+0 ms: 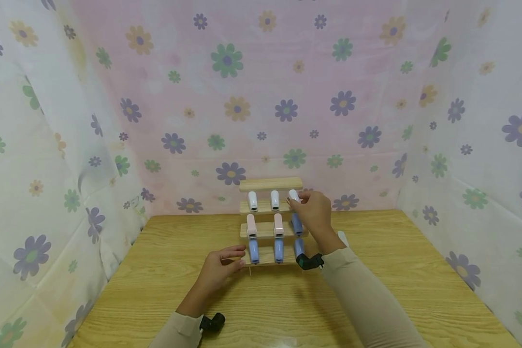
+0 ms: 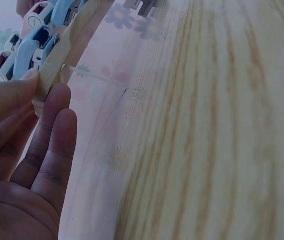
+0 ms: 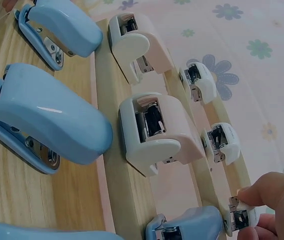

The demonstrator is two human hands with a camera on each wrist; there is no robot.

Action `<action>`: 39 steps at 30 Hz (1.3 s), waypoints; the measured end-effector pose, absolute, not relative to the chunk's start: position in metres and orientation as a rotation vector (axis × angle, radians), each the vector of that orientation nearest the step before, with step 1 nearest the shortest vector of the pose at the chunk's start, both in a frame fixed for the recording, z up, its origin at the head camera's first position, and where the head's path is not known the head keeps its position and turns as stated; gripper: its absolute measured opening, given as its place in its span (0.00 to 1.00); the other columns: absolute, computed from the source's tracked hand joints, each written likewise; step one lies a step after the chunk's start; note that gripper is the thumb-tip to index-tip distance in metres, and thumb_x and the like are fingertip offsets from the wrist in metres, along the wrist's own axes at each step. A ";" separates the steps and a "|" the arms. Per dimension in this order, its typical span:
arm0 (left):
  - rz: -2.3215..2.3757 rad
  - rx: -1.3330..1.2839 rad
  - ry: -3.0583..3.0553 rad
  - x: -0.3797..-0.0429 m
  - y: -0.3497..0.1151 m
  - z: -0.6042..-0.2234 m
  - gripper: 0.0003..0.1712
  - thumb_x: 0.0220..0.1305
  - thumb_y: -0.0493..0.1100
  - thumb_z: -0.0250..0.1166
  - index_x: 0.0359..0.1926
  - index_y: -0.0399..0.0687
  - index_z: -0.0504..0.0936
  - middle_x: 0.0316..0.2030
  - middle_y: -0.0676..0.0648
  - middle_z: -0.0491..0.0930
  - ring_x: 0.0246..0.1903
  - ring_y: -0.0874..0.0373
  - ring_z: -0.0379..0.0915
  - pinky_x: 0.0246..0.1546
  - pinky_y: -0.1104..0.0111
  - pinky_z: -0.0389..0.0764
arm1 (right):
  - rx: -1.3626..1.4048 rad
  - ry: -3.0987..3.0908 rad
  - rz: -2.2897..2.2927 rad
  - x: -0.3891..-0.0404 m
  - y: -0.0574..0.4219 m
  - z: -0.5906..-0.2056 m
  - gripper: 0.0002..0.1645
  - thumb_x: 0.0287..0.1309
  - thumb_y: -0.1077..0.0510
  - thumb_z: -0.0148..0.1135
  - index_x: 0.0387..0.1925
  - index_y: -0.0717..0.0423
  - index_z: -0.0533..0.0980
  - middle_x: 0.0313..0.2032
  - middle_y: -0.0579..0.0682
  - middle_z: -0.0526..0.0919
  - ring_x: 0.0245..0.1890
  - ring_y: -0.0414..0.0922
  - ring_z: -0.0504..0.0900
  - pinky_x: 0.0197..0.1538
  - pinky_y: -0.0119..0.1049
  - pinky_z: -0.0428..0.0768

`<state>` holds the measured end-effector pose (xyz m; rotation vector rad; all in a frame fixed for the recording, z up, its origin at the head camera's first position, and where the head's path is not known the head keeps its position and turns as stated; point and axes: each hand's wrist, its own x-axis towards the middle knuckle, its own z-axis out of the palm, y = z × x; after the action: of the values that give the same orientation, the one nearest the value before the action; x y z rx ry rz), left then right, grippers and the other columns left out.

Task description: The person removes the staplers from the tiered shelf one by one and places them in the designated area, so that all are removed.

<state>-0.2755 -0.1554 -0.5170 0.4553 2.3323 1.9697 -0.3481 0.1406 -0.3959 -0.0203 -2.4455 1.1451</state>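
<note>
A tiered wooden rack stands on the table with small staplers on its shelves. My right hand pinches a white stapler at the right end of an upper shelf, between thumb and fingers. Two more white staplers sit to its left. One tier lower are two pink staplers and a blue stapler. Blue staplers line the bottom shelf. My left hand grips the left end of that bottom shelf, thumb on one side and fingers on the other.
The wood-grain table spreads around the rack. A white object lies partly hidden behind my right forearm. Flower-patterned cloth hangs at the back and both sides. Black wrist cameras sit at both cuffs.
</note>
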 end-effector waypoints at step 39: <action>1.945 0.437 2.422 -0.272 -0.151 -0.512 0.15 0.69 0.37 0.69 0.53 0.32 0.87 0.64 0.39 0.80 0.55 0.45 0.84 0.45 0.67 0.89 | -0.104 -2.396 1.272 -0.321 0.201 -0.410 0.25 0.62 0.42 0.72 0.52 0.53 0.87 0.45 0.56 0.87 0.44 0.52 0.83 0.36 0.38 0.82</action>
<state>-0.2724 -0.1505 -0.5120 0.4374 2.4219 1.9451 -0.3207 0.2005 -0.4103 -0.1041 -2.3959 1.2721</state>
